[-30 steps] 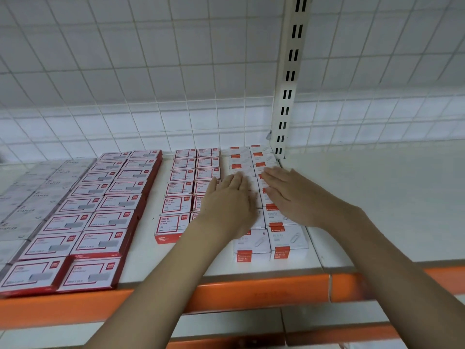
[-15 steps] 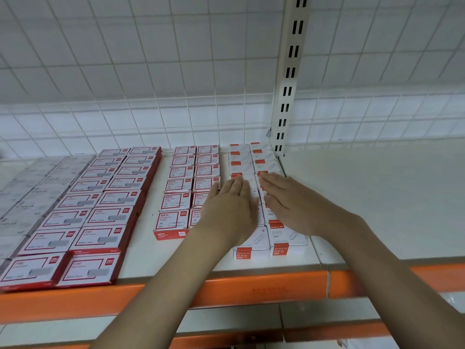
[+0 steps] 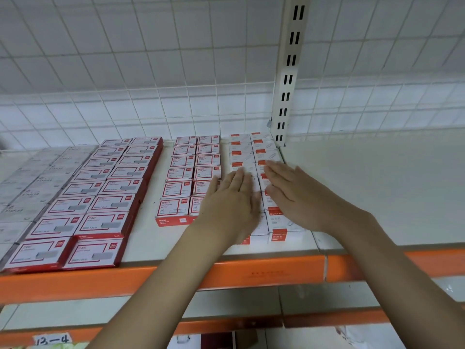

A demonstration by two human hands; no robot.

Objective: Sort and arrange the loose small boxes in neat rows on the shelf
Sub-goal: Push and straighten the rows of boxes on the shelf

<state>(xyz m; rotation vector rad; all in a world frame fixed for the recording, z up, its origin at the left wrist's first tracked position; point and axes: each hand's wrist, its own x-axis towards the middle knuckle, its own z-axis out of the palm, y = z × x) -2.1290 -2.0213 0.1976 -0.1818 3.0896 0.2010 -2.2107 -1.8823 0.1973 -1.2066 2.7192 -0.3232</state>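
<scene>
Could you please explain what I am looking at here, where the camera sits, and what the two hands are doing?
No machine here: a person wears a camera on the head, looking down at their own bare hands. The left hand and right hand lie flat, fingers straight, on two rows of white boxes on a shelf with an orange front edge. Nothing is gripped. Beside them stand rows of red-bordered small boxes, larger red boxes and grey boxes. A slotted upright post rises behind.

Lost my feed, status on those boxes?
Left hand, right hand flat on white boxes. Two neat rows beside the upright post. Nothing in the way.
</scene>
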